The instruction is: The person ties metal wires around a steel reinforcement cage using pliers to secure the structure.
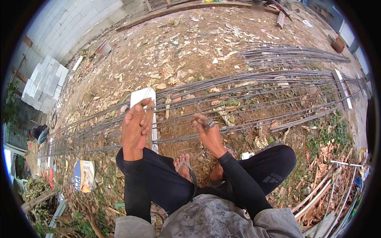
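Note:
My left hand (135, 129) is raised over a long cage of steel bars (260, 93), fingers curled and pinched on what looks like thin tie wire, hard to make out against the bars. My right hand (208, 139) grips a metal hand tool (207, 123), apparently pliers, just right of it at the cage's near side. The bars run crosswise in front of my bent knees and sandaled feet, over a white block (139, 93) behind my left hand and a pale support (342, 89) at the right.
Loose steel bars (293, 53) lie behind the cage on littered, leafy ground. Stacked pale blocks (45, 83) stand by the block wall (69, 27) at left. Timber (178, 10) lies at the back. Branches and thin strips (325, 190) pile at lower right, a printed sack (83, 175) at lower left.

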Demonstrator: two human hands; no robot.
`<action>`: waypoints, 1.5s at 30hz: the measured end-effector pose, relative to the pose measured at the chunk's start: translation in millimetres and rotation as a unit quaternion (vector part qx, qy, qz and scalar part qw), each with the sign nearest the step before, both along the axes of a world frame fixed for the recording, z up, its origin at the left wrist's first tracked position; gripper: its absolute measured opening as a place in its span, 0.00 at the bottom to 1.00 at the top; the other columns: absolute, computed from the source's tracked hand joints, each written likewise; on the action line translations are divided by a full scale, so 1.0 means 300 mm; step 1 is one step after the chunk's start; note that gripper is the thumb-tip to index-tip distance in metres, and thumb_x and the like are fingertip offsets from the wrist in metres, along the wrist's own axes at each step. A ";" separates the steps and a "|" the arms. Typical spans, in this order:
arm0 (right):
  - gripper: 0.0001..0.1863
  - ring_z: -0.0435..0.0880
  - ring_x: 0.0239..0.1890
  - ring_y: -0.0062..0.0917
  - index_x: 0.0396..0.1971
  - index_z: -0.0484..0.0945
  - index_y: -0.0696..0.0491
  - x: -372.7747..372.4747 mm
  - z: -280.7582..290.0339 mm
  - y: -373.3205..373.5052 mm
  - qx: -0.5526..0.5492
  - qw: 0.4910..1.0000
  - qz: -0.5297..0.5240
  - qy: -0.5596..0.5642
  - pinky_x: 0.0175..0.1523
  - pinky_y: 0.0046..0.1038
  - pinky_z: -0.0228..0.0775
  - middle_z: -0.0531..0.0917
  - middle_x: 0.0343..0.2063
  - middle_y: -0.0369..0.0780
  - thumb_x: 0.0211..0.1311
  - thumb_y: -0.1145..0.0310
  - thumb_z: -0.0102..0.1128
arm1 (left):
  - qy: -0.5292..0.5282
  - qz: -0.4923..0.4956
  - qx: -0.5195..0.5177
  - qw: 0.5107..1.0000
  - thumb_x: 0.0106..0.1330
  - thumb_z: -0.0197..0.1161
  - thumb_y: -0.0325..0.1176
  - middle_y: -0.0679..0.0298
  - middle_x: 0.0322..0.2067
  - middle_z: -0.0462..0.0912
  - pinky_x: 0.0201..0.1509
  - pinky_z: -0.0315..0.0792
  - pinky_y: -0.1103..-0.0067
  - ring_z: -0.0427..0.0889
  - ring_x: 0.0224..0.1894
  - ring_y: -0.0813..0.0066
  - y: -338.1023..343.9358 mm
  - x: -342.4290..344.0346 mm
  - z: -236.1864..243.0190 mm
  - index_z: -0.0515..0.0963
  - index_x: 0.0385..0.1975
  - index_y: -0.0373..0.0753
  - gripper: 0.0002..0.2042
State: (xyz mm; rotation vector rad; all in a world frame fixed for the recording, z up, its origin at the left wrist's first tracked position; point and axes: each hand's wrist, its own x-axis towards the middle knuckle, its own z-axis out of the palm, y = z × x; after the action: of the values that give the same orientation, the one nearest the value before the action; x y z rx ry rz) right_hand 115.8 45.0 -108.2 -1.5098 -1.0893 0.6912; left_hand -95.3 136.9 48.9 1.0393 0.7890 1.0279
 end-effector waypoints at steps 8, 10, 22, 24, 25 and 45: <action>0.17 0.76 0.31 0.21 0.47 0.81 0.58 -0.221 -0.375 0.113 -0.089 0.982 -0.093 0.137 0.38 0.33 0.69 0.81 0.27 0.39 0.74 0.59 0.57 | -0.003 0.015 -0.019 1.000 0.78 0.57 0.41 0.81 0.19 0.61 0.18 0.49 0.89 0.56 0.18 0.94 -0.033 0.046 -0.086 0.78 0.53 0.37 0.15; 0.20 0.76 0.41 0.27 0.51 0.76 0.61 -0.241 -0.421 0.113 -0.104 0.975 -0.122 0.155 0.47 0.35 0.69 0.81 0.38 0.45 0.72 0.59 0.59 | 0.001 -0.014 -0.007 1.000 0.77 0.58 0.41 0.82 0.18 0.59 0.19 0.46 0.89 0.54 0.17 0.94 -0.077 0.089 -0.104 0.79 0.52 0.40 0.13; 0.28 0.80 0.48 0.21 0.63 0.72 0.57 0.063 -0.012 -0.100 -0.006 0.928 0.097 0.361 0.49 0.26 0.74 0.81 0.47 0.36 0.78 0.49 0.50 | 0.082 -0.049 0.105 0.990 0.78 0.55 0.40 0.70 0.25 0.75 0.34 0.67 0.78 0.70 0.28 0.85 -0.251 0.329 -0.348 0.80 0.45 0.34 0.15; 0.27 0.80 0.45 0.20 0.63 0.72 0.57 0.087 -0.009 -0.124 -0.002 0.941 0.083 0.329 0.48 0.26 0.73 0.81 0.44 0.35 0.78 0.52 0.50 | 0.080 -0.058 0.089 0.991 0.78 0.55 0.40 0.69 0.25 0.76 0.35 0.68 0.77 0.72 0.29 0.83 -0.293 0.348 -0.388 0.80 0.44 0.34 0.15; 0.25 0.80 0.43 0.18 0.63 0.72 0.57 0.089 0.007 -0.130 0.000 0.952 0.070 0.298 0.46 0.26 0.73 0.81 0.41 0.34 0.78 0.54 0.50 | 0.080 -0.065 0.071 0.992 0.78 0.55 0.40 0.68 0.25 0.76 0.36 0.69 0.76 0.73 0.29 0.82 -0.311 0.354 -0.401 0.80 0.43 0.33 0.15; 0.15 0.82 0.39 0.19 0.50 0.79 0.57 0.112 0.073 -0.264 0.032 0.866 0.153 0.475 0.44 0.22 0.74 0.85 0.33 0.37 0.71 0.64 0.64 | -0.194 -0.200 -0.249 0.928 0.78 0.55 0.44 0.82 0.18 0.58 0.16 0.44 0.87 0.50 0.16 0.92 -0.492 0.356 -0.544 0.76 0.53 0.50 0.11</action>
State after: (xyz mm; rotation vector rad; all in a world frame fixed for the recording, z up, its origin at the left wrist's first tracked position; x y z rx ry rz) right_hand 149.3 -34.3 -86.4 -0.7331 -0.5529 1.4082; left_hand 11.4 -10.8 -114.3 0.5005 0.4465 0.6032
